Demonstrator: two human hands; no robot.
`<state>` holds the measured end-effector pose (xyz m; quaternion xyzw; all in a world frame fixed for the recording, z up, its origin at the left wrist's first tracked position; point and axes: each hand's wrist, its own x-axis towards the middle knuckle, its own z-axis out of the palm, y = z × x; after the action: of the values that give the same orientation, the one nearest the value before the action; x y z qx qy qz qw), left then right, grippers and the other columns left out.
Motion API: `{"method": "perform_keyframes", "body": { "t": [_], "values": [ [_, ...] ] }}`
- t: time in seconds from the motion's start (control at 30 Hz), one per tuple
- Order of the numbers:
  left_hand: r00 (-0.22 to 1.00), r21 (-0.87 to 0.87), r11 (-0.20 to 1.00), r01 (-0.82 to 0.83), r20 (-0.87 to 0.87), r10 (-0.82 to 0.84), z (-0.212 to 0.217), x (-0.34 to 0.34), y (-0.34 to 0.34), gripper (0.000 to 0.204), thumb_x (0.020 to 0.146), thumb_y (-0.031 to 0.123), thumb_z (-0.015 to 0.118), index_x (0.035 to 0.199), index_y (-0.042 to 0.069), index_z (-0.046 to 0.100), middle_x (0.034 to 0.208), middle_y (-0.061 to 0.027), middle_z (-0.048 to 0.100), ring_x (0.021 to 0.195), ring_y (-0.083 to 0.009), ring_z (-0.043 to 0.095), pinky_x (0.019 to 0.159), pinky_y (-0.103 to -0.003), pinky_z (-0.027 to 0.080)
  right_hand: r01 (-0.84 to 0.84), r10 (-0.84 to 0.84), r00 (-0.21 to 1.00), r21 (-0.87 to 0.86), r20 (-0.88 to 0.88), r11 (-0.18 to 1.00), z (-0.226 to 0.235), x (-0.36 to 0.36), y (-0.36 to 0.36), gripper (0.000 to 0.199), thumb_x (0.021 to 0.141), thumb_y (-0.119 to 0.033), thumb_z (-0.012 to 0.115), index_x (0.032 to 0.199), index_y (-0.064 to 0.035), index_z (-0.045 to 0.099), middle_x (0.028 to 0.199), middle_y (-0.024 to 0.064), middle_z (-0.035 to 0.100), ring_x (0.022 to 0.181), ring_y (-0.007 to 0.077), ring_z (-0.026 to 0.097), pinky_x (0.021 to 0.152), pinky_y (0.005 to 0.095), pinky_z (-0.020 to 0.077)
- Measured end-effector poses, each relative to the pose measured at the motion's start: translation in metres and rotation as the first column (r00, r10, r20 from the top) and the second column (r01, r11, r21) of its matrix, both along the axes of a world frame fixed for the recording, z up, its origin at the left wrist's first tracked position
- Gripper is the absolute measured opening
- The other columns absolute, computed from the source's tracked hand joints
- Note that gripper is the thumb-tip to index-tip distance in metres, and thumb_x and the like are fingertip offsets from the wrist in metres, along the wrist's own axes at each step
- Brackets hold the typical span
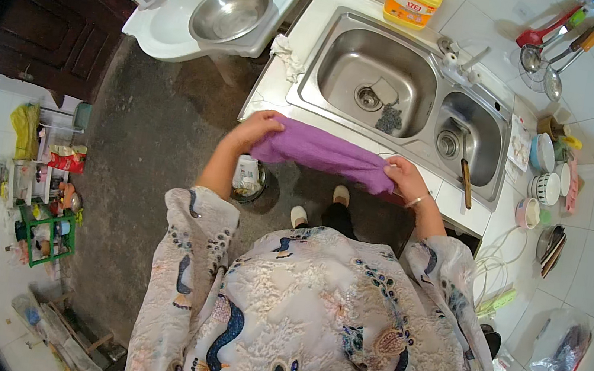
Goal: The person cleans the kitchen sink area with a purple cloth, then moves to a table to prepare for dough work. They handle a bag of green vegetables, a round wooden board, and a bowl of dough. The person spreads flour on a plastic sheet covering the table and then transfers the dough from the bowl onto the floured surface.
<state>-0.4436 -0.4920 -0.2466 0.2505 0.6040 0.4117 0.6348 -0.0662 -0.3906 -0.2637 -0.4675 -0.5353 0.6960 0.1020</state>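
Note:
A purple cloth (327,152) is stretched between my two hands, in front of the sink counter's near edge. My left hand (258,129) grips its left end, fingers wrapped over the fabric. At the other end my right hand (406,179) pinches the cloth, which bunches and hangs a little below the fingers. Beyond it lies the steel double sink (429,90). In the large basin are a pale pad (384,90) and a grey mesh scourer (389,119) near the drain. A long-handled utensil (466,174) leans out of the small basin.
A washbasin holding a steel bowl (231,13) stands at the far left. A yellow jug (415,0) is behind the sink. Bowls (546,187) line the right wall, under hanging ladles (553,83). A bin (249,179) stands on the floor below my left hand.

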Motion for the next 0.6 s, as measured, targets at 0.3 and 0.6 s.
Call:
{"method": "perform_keyframes", "body": {
  "t": [0.3, 0.6],
  "values": [
    [0.217, 0.253, 0.947, 0.199, -0.953, 0.209, -0.072, -0.007, 0.017, 0.056, 0.077, 0.027, 0.06, 0.127, 0.012, 0.041, 0.132, -0.0179, 0.036, 0.119, -0.035, 0.036, 0.095, -0.047, 0.033, 0.025, -0.042, 0.999, 0.54, 0.02, 0.841, -0.031, -0.098, -0.007, 0.028, 0.085, -0.023, 0.056, 0.105, -0.0037, 0.056, 0.091, 0.0071, 0.06, 0.083, 0.016, 0.057, 0.076, 0.0308, 0.0477],
    [0.059, 0.06, 0.942, 0.33, -0.997, 0.043, -0.059, 0.042, 0.0, 0.063, 0.077, 0.032, 0.06, 0.132, 0.012, 0.037, 0.138, -0.0198, 0.026, 0.129, -0.036, 0.022, 0.102, -0.051, 0.02, 0.202, -0.193, 0.977, 0.108, -0.089, 0.973, -0.045, -0.124, -0.021, 0.032, 0.086, -0.018, 0.052, 0.117, -0.0071, 0.051, 0.107, 0.016, 0.058, 0.092, 0.0246, 0.058, 0.078, 0.0356, 0.0476]
  ]
}}
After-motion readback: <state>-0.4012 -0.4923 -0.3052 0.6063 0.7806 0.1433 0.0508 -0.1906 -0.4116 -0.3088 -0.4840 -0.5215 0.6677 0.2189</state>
